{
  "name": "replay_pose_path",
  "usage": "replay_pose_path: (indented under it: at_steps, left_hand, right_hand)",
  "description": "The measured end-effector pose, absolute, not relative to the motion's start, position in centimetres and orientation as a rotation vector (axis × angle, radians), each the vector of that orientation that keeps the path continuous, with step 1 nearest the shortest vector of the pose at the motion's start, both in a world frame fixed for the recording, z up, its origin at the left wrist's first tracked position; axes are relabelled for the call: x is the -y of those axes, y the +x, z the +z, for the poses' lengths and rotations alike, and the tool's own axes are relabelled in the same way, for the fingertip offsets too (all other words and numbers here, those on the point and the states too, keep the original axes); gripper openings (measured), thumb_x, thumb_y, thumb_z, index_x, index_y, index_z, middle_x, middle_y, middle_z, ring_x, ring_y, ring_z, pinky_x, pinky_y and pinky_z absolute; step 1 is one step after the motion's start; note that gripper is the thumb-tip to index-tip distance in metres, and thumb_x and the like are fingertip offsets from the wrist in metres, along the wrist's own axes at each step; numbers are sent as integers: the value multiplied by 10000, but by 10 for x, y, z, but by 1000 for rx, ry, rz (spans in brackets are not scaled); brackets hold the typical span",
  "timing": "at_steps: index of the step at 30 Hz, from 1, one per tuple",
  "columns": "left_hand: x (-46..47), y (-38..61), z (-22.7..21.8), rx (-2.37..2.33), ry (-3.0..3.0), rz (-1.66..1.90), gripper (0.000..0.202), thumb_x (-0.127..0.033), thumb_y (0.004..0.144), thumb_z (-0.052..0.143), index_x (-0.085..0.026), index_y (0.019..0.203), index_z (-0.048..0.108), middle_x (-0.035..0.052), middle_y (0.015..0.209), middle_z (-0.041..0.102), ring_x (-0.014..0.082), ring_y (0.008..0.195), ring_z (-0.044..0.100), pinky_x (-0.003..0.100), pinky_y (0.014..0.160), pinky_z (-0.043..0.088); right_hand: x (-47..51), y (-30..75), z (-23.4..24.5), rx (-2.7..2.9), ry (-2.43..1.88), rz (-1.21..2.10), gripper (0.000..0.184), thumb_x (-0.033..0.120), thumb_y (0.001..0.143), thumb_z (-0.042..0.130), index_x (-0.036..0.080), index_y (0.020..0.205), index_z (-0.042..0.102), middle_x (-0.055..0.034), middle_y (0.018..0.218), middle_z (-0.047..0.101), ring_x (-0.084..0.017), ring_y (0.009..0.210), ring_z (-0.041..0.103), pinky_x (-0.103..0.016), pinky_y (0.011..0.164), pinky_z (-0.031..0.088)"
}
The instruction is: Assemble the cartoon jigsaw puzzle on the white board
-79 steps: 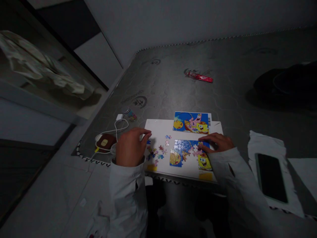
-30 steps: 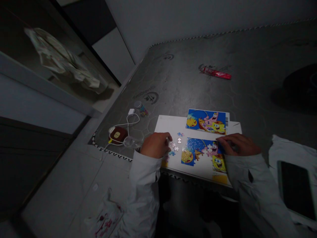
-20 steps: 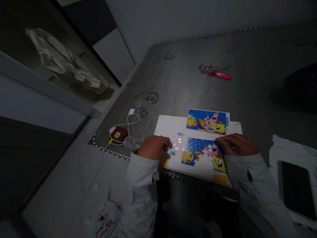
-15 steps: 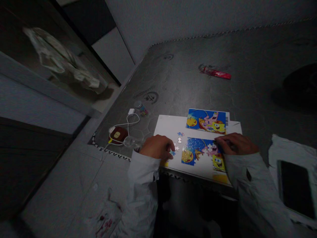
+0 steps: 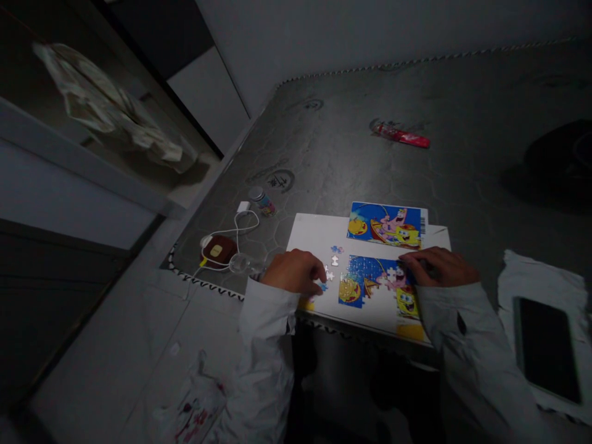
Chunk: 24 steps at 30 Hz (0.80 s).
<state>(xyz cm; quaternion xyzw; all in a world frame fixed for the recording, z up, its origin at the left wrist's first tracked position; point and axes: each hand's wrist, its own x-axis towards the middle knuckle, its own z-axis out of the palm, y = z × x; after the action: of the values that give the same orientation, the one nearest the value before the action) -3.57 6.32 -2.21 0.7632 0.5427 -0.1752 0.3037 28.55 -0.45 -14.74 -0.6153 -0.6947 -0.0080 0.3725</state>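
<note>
On one white board [image 5: 314,231]: one part-assembled puzzle [image 5: 356,268], with one picture card [image 5: 386,226] at the far edge. Beside the puzzle: several loose pieces [image 5: 335,260], partly hidden, exact count unclear. Over some: one left hand [image 5: 295,271], thumb and index apart. At the puzzle's upper-right corner: one right hand [image 5: 441,266]; cannot tell whether gripping.

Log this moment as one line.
left hand: at loose pieces | right hand: at right edge of puzzle | puzzle: incomplete | picture card: beyond puzzle
</note>
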Motion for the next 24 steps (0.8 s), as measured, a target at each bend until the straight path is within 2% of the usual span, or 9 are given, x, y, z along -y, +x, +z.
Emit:
replay_pose_path:
  at_steps: [8, 11, 13, 16, 20, 24]
  left_hand:
    - [-63, -35, -32, -1396, 2036, -403, 205, -159, 814, 947, -298, 960, 912, -4, 1139, 904, 237, 1033, 818, 320, 829, 532]
    - [-64, -35, -32, -1355, 2008, -395, 185, -120, 825, 929, -272, 926, 898, -3, 988, 892, 205, 920, 804, 291, 775, 509]
    - [-64, -34, -32, -1287, 1989, -352, 223, -110, 832, 931, -265, 992, 907, -9, 908, 874, 189, 855, 790, 275, 761, 507]
    - [-63, -32, -34, -1207, 1981, -160, 310, -105, 876, 914, -259, 1145, 916, 10, 985, 893, 177, 863, 796, 270, 838, 553]
    - [-63, -26, -40, -1320, 1968, 129, 226, -100, 925, 876, -257, 1073, 946, 55, 1125, 914, 204, 958, 823, 339, 1000, 611]
    - [-64, -17, -44, -1472, 1812, 192, 167, -172, 938, 902, -256, 1072, 955, 59, 1069, 922, 227, 944, 838, 371, 1014, 638]
  right_hand:
    - [6, 284, -144, 1776, -1601, -14, 304, 454, 1112, 705, 240, 975, 872, -68, 941, 844, -262, 843, 789, -401, 814, 530]
    - [5, 286, -146, 1772, -1591, -19, 282, 455, 1103, 722, 252, 993, 883, -63, 945, 849, -269, 871, 795, -395, 806, 528]
    - [5, 287, -148, 1789, -1607, -17, 309, 468, 1113, 703, 250, 984, 880, -65, 951, 852, -273, 882, 800, -396, 807, 528]
    - [5, 288, -148, 1812, -1604, -32, 344, 482, 1127, 678, 242, 990, 883, -71, 952, 854, -275, 881, 801, -396, 805, 531]
    - [5, 288, -147, 1790, -1619, -32, 338, 488, 1118, 691, 247, 987, 888, -61, 944, 853, -262, 867, 793, -388, 805, 528]
    - [6, 287, -146, 1779, -1595, -22, 327, 478, 1112, 693, 254, 969, 884, -49, 918, 846, -236, 809, 763, -373, 784, 505]
